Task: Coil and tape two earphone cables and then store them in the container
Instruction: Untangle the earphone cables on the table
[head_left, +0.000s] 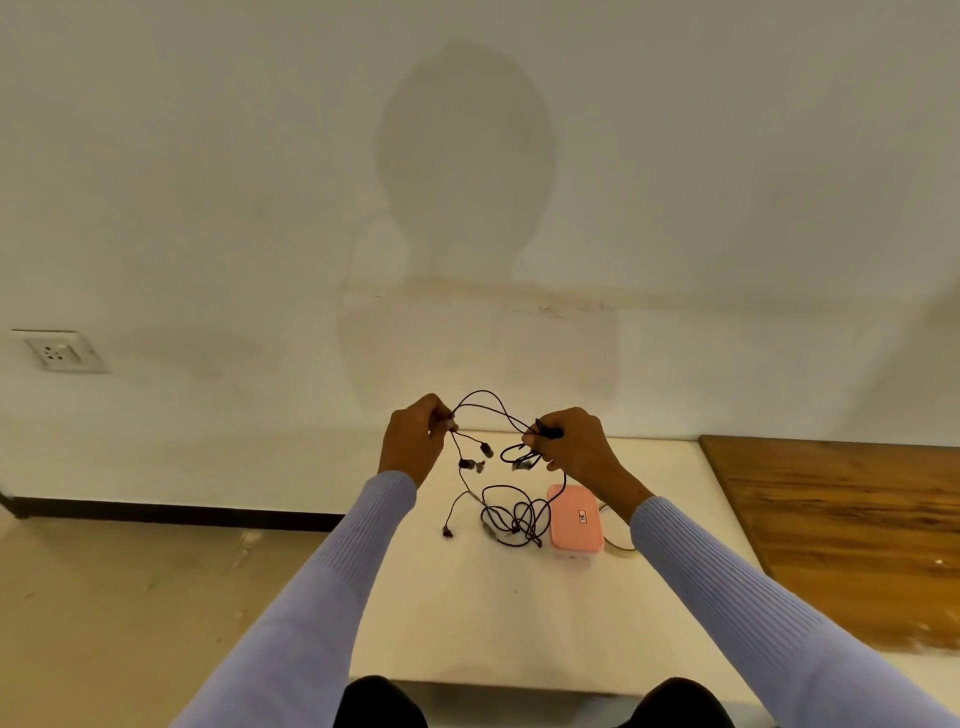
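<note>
White table (467, 623) first: pink lidded plastic container (575, 518) sits beside one tangled black earphone cable (511, 519). The other thin black earphone cable (488, 410) is pinched between left hand (413, 441) and right hand (574, 447). I'd shake out snags, then wind even loops.

A white table (467, 613) bears a tangled black cable (511, 519) beside a pink container (576, 519).
</note>
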